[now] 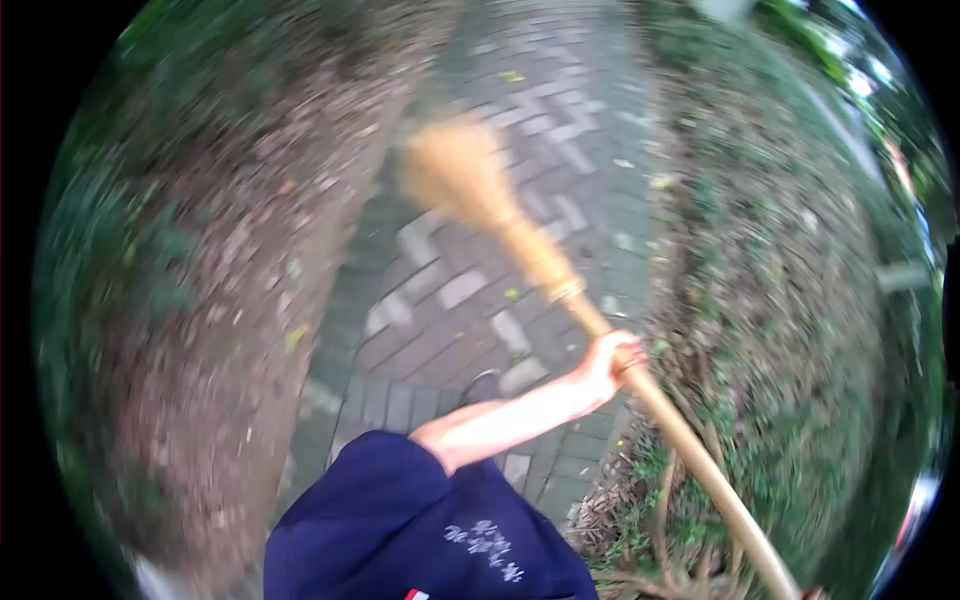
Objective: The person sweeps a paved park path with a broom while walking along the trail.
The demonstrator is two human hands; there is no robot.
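A straw broom [455, 170] slants across the head view, its bristle head blurred by motion over the paved path [460, 290]. My left hand [608, 366] is closed around the wooden handle, below the bound neck of the broom. The bare left forearm reaches across from a dark blue sleeve. At the bottom right edge a sliver of my right hand [816, 594] shows at the lower end of the handle; most of it is cut off by the frame, but it appears wrapped round the handle.
Leaf-strewn soil [240, 260] borders the path on the left. To the right, a bank of dry leaves and low plants [780, 300] has bare woody stems [665, 500] close to the handle. A few small yellow-green leaves [512, 77] lie on the bricks. My shoe [485, 383] is partly visible.
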